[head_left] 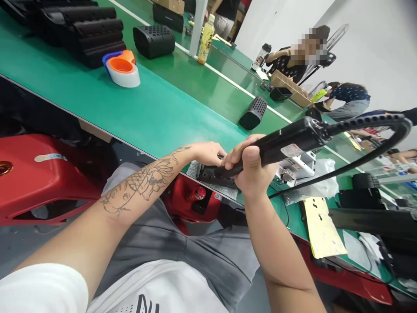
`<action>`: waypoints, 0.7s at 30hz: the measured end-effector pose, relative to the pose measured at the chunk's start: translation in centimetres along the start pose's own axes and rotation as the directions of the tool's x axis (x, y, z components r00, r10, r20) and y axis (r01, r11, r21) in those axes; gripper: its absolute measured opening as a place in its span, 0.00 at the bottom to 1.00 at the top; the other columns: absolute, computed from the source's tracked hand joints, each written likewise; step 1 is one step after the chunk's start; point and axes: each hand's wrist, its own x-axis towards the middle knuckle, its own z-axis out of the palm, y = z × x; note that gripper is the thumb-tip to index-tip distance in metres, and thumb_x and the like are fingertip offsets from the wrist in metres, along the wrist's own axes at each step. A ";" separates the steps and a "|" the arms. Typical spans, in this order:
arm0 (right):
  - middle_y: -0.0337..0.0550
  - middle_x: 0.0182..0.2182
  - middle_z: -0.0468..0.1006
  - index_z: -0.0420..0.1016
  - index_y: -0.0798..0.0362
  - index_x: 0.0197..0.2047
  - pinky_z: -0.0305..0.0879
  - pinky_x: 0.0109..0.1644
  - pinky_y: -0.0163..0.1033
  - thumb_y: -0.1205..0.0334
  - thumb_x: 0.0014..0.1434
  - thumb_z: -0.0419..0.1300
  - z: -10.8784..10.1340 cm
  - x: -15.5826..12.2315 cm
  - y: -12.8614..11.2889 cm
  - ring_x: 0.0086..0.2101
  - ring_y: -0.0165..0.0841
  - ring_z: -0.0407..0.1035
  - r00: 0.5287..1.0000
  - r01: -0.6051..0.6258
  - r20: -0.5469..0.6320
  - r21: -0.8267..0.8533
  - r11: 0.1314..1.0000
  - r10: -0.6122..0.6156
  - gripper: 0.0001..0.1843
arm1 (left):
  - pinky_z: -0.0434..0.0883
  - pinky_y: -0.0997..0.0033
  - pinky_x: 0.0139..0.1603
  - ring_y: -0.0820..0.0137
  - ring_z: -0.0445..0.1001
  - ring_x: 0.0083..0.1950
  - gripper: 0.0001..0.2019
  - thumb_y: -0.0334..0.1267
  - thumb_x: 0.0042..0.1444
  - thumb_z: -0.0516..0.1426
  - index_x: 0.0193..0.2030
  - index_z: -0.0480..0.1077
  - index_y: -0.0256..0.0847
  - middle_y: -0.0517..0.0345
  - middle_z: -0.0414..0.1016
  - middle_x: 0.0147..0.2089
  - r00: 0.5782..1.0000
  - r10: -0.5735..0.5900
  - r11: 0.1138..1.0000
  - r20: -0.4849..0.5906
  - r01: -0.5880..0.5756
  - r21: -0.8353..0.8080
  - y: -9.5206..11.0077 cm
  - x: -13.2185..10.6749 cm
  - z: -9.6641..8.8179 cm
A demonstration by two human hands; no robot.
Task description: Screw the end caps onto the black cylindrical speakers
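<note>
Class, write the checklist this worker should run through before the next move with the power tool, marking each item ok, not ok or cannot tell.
1. Right hand grips black corded power tool: ok, fist closed round its body.
2. Left hand steadies black workpiece at the bench edge: ok, fingers rest on it.
3. Tool tip seated on workpiece: cannot tell, hidden by the hands.
4. Left hand clear of tip: cannot tell, hands nearly touch.
5. Cable unsnagged: ok, it arcs in the air.

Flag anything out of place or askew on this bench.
The yellow punched sheet lies askew and appears to overhang the green bench edge, right of the right hand and its black power tool. A black perforated housing lies tipped farther back. Nothing looks spilled or broken.
</note>
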 end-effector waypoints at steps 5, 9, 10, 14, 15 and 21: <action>0.24 0.21 0.73 0.72 0.41 0.42 0.77 0.25 0.40 0.27 0.64 0.86 0.3 -0.5 0.0 0.17 0.30 0.67 1.000 -0.016 0.008 -0.020 1.000 0.017 0.35 | 0.82 0.60 0.51 0.54 0.88 0.48 0.10 0.49 0.57 0.70 0.38 0.92 0.50 0.58 0.91 0.39 0.999 -0.016 0.999 0.031 0.018 -0.047 0.1 0.3 -0.3; 0.24 0.22 0.73 0.71 0.42 0.39 0.77 0.26 0.40 0.31 0.66 0.86 0.3 -0.6 0.2 0.17 0.29 0.67 0.996 -0.033 0.079 0.009 0.999 0.033 0.34 | 0.83 0.61 0.52 0.54 0.90 0.49 0.10 0.48 0.59 0.72 0.40 0.94 0.50 0.58 0.92 0.38 0.998 -0.053 0.996 0.046 0.056 -0.064 0.6 0.2 -0.6; 0.24 0.22 0.73 0.71 0.42 0.39 0.77 0.26 0.40 0.32 0.67 0.86 0.2 -0.6 0.3 0.17 0.29 0.67 0.995 -0.036 0.097 0.024 0.999 0.034 0.33 | 0.83 0.61 0.51 0.54 0.90 0.48 0.10 0.48 0.58 0.72 0.41 0.94 0.49 0.58 0.91 0.37 0.998 -0.054 0.996 0.041 0.056 -0.069 0.6 0.2 -0.5; 0.23 0.21 0.73 0.71 0.42 0.39 0.76 0.27 0.41 0.30 0.63 0.88 -0.1 -0.6 0.5 0.17 0.29 0.67 0.988 -0.080 0.135 0.046 0.996 0.073 0.35 | 0.80 0.60 0.47 0.56 0.89 0.45 0.09 0.48 0.56 0.72 0.38 0.92 0.48 0.57 0.91 0.37 0.999 -0.024 0.995 0.026 0.027 -0.101 0.4 0.2 -0.3; 0.24 0.21 0.74 0.72 0.42 0.39 0.76 0.28 0.42 0.29 0.62 0.88 -0.3 -0.6 0.5 0.17 0.30 0.67 0.986 -0.096 0.138 0.042 0.995 0.089 0.36 | 0.79 0.60 0.46 0.56 0.88 0.44 0.08 0.47 0.56 0.71 0.37 0.91 0.48 0.58 0.90 0.36 0.999 -0.017 0.994 0.026 0.020 -0.108 0.4 0.2 -0.2; 0.27 0.23 0.79 0.78 0.43 0.39 0.77 0.34 0.44 0.35 0.66 0.88 -0.8 -1.6 0.9 0.22 0.32 0.73 0.978 -0.106 0.185 0.028 0.994 0.099 0.29 | 0.76 0.62 0.42 0.60 0.84 0.38 0.06 0.42 0.54 0.74 0.34 0.87 0.44 0.59 0.87 0.33 0.999 -0.030 0.996 0.016 0.032 -0.087 0.6 -0.1 -0.1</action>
